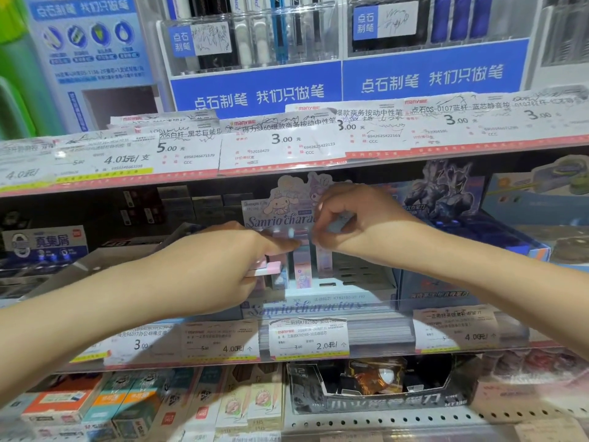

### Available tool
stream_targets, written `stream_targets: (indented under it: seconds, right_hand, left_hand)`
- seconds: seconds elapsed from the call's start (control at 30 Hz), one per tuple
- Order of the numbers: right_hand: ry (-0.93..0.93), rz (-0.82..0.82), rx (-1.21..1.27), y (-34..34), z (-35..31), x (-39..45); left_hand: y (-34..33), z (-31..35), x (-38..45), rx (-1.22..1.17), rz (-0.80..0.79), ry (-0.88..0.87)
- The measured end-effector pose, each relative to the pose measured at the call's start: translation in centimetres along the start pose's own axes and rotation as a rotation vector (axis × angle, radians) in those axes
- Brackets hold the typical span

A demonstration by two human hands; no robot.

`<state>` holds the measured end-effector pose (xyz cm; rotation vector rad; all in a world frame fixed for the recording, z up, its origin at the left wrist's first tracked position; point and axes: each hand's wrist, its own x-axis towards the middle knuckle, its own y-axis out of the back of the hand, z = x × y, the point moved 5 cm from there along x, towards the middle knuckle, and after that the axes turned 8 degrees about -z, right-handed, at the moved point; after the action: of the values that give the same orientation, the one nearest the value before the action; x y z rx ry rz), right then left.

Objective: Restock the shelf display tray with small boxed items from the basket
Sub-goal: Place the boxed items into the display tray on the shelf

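Note:
A pale blue Sanrio display tray (322, 296) stands on the middle shelf, with a cartoon header card (280, 205) behind it. Slim pastel boxes (301, 269) stand upright in its slots, and empty slots show on its right side. My left hand (223, 266) grips a few pink and white small boxes (271, 269) at the tray's left side, its forefinger stretched toward the standing boxes. My right hand (353, 218) pinches a pale blue small box (338, 223) above the tray's middle. No basket is in view.
Price labels (306, 341) line the shelf's clear front rail. A blue box display (452, 218) stands right of the tray, dark eraser boxes (44, 247) to its left. Pen racks (255, 33) fill the shelf above; boxed stationery (127, 406) lies on the shelf below.

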<state>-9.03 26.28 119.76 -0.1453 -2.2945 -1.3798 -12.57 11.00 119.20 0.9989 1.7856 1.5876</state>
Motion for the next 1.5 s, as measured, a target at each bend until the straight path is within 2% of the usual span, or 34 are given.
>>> stream_targets:
  seconds: [0.27,0.53,0.7,0.73,0.8,0.87,0.93,1.0,1.1,1.17,1.3,1.5]
  right_hand:
    - [-0.032,-0.031,-0.001,0.5,-0.5,-0.3]
    - [-0.031,-0.171,-0.084,0.2,-0.1,0.4]
    - [-0.055,-0.229,-0.043,-0.4,0.2,0.1]
    - [-0.065,-0.238,-0.032,-0.3,0.2,0.1]
    - [-0.094,-0.246,-0.032,-0.1,0.4,0.1]
    - [-0.108,-0.171,-0.035,0.5,0.0,0.1]
    - [-0.071,-0.061,0.031,1.3,-0.8,-0.1]
    - [0.008,-0.027,0.191,1.6,-1.8,-0.7]
    - [0.112,-0.119,0.437,1.4,-3.2,-1.5]
    - [0.139,-0.192,0.513,1.0,-3.5,-1.6]
    - [0.128,-0.203,0.557,0.3,-3.7,-1.4]
    - [0.096,-0.218,0.545,0.2,-3.1,-1.2]
  left_hand:
    - [0.1,-0.1,0.0,-0.019,0.039,-0.013]
    - [0.0,0.0,0.0,-0.037,0.040,-0.033]
    - [-0.2,-0.2,0.1,-0.029,0.029,-0.028]
    - [-0.3,-0.1,0.0,-0.052,0.042,-0.031]
    - [0.2,0.3,-0.4,-0.106,0.167,-0.065]
    - [0.9,0.9,-1.0,-0.192,0.322,-0.102]
    - [1.4,0.9,-1.1,-0.295,0.373,-0.097]
    - [1.1,1.1,-1.0,-0.513,0.288,-0.037]
    - [-0.2,1.9,-1.0,-1.040,-0.015,0.020]
    - [-1.1,2.3,-1.0,-1.241,-0.164,0.042]
    - [-1.9,3.0,-0.8,-1.459,-0.335,0.057]
    - [-2.1,3.4,-0.9,-1.708,-0.413,0.055]
